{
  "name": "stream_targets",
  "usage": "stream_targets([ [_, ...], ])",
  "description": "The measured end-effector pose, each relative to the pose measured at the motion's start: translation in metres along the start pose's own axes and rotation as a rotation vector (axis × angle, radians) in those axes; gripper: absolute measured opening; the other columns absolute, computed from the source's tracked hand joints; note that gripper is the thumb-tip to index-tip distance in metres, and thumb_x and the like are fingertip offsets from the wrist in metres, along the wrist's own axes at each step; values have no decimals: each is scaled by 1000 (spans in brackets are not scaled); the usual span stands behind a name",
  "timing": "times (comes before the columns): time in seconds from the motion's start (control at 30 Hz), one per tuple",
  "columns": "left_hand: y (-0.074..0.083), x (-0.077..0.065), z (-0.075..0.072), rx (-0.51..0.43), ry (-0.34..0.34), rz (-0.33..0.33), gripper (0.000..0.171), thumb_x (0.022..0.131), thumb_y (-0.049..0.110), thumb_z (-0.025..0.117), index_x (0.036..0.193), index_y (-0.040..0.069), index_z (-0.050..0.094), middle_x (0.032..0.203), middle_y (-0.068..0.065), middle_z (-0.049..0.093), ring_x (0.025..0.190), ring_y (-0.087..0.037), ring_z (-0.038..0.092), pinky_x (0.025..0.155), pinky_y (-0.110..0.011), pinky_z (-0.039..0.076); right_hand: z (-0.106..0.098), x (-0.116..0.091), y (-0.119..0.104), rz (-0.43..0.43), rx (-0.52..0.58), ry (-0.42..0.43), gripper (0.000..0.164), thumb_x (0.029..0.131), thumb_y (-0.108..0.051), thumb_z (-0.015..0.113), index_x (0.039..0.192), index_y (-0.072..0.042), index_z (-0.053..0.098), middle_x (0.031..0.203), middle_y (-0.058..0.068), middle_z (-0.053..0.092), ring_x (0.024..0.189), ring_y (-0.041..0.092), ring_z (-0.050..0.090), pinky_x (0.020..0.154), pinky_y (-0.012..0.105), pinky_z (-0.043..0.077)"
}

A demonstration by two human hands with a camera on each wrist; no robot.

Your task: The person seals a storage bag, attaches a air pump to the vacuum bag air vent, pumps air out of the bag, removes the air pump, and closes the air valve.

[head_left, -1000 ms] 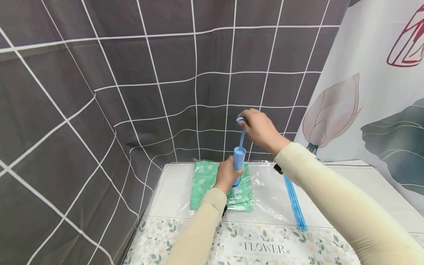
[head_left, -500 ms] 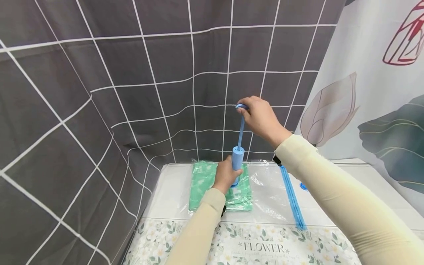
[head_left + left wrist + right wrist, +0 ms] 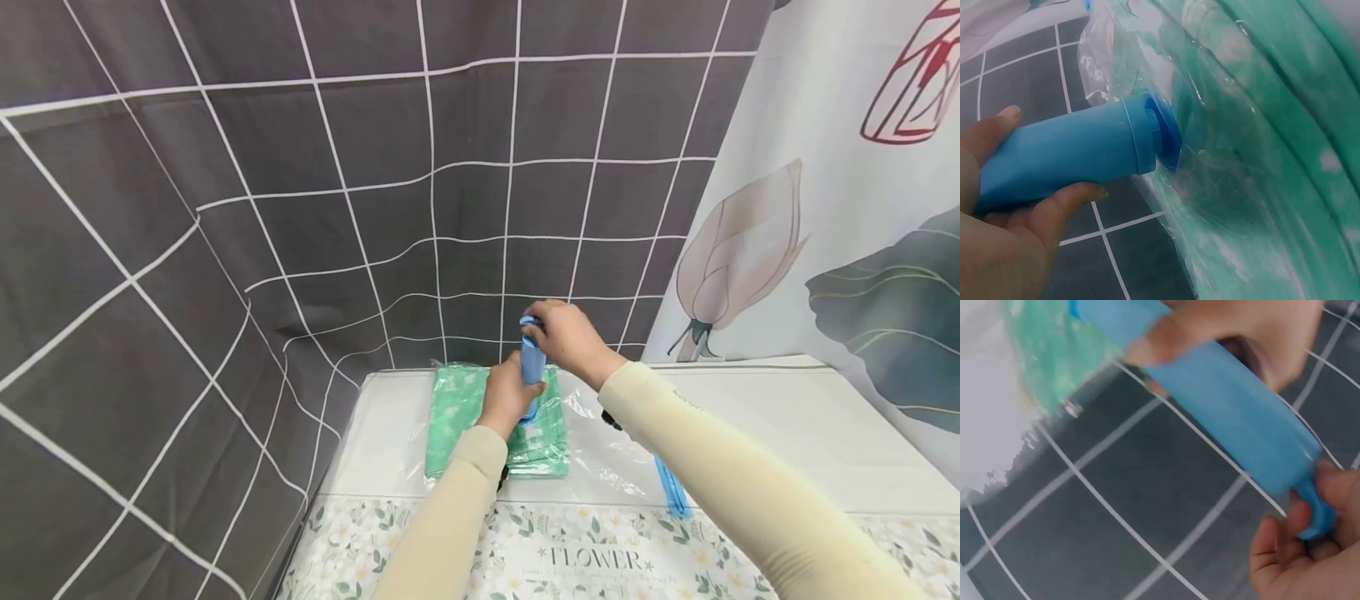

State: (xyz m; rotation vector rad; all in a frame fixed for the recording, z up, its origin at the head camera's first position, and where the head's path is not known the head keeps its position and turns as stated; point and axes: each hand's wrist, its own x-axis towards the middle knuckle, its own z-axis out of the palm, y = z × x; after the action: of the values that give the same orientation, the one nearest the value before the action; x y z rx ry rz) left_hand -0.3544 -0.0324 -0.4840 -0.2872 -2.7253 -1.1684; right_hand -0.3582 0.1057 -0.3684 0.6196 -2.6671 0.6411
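A blue hand pump (image 3: 533, 363) stands upright on a clear plastic bag that holds folded green cloth (image 3: 456, 408). My left hand (image 3: 506, 395) grips the pump's barrel low down, fingers and thumb wrapped round it. On top, my right hand (image 3: 566, 337) holds the pump's handle (image 3: 1317, 515), which sits right against the barrel's end. In the left wrist view the barrel's base (image 3: 1141, 134) meets a blue round valve (image 3: 1169, 134) on the bag. The right wrist view is blurred, with both hands on the pump.
The bag's clear part (image 3: 600, 450) spreads right, ending in a blue zip strip (image 3: 672, 487) partly hidden by my right sleeve. A floral cloth (image 3: 592, 542) covers the table's front. Behind hangs a dark grid curtain (image 3: 360, 217).
My right hand first rises with the handle, drawing the rod out, then comes down until the handle meets the barrel. The left hand keeps its grip on the barrel.
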Motion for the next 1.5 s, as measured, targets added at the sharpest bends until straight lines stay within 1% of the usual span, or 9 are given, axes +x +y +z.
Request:
stream_targets([
  [0.3, 2, 1, -1, 9, 6, 8, 56, 97, 20, 93, 143, 0, 67, 130, -23, 83, 120, -39, 83, 103, -53, 69, -7, 3, -1, -18, 29, 4, 23, 112, -14, 73, 126, 4, 78, 122, 24, 81, 110, 39, 81, 98, 54, 68],
  [0.53, -3, 2, 2, -6, 11, -9, 56, 95, 18, 95, 140, -2, 69, 127, -24, 83, 116, -40, 83, 103, -54, 69, -49, 23, -12, -3, 50, 24, 27, 115, -15, 68, 132, 4, 76, 131, 25, 79, 120, 42, 77, 109, 57, 64],
  [0.8, -27, 14, 20, 10, 67, 68, 55, 91, 22, 98, 133, -1, 70, 118, -21, 86, 104, -35, 85, 92, -51, 72, -105, 45, -33, -4, 23, 87, 27, 116, -16, 66, 133, 3, 75, 131, 25, 78, 115, 41, 75, 106, 57, 61],
  [0.9, -19, 9, 15, -5, 58, 59, 56, 92, 20, 98, 135, -2, 70, 121, -22, 85, 107, -37, 85, 94, -52, 72, -112, 49, -37, 22, 25, 94, 28, 117, -17, 64, 135, 2, 74, 132, 25, 77, 113, 40, 73, 104, 57, 60],
  [1.07, -1, 0, 4, -6, 45, 20, 57, 93, 15, 96, 139, -4, 69, 125, -25, 84, 113, -41, 84, 101, -53, 71, -107, 46, -38, 47, 31, 96, 32, 119, -18, 61, 141, 2, 72, 132, 25, 77, 110, 39, 74, 100, 55, 62],
  [1.17, -13, 7, 13, 1, 68, 45, 58, 92, 20, 98, 138, -2, 69, 122, -23, 85, 111, -39, 85, 100, -52, 71, -97, 43, -37, 37, 25, 91, 32, 118, -18, 62, 141, 3, 72, 132, 25, 78, 109, 39, 75, 99, 56, 63],
  [1.33, -14, 7, 12, -3, 66, 41, 58, 91, 20, 99, 136, -2, 71, 120, -23, 85, 110, -39, 85, 99, -53, 71, -69, 33, -26, 19, 25, 42, 31, 117, -16, 64, 137, 5, 73, 133, 26, 78, 115, 40, 78, 103, 56, 65],
  [1.37, 0, 0, 1, -9, 45, 17, 56, 92, 16, 97, 137, -4, 70, 121, -25, 84, 111, -41, 84, 100, -55, 70, -62, 31, -23, 19, 27, 31, 30, 117, -16, 65, 137, 5, 73, 132, 26, 78, 116, 40, 79, 103, 56, 65],
  [1.5, 0, 1, 0, -1, 28, -5, 57, 94, 18, 96, 140, -2, 70, 125, -23, 84, 115, -39, 84, 102, -53, 69, -39, 21, -14, 30, 34, -5, 30, 115, -15, 68, 135, 6, 75, 131, 26, 79, 115, 40, 80, 102, 55, 66],
])
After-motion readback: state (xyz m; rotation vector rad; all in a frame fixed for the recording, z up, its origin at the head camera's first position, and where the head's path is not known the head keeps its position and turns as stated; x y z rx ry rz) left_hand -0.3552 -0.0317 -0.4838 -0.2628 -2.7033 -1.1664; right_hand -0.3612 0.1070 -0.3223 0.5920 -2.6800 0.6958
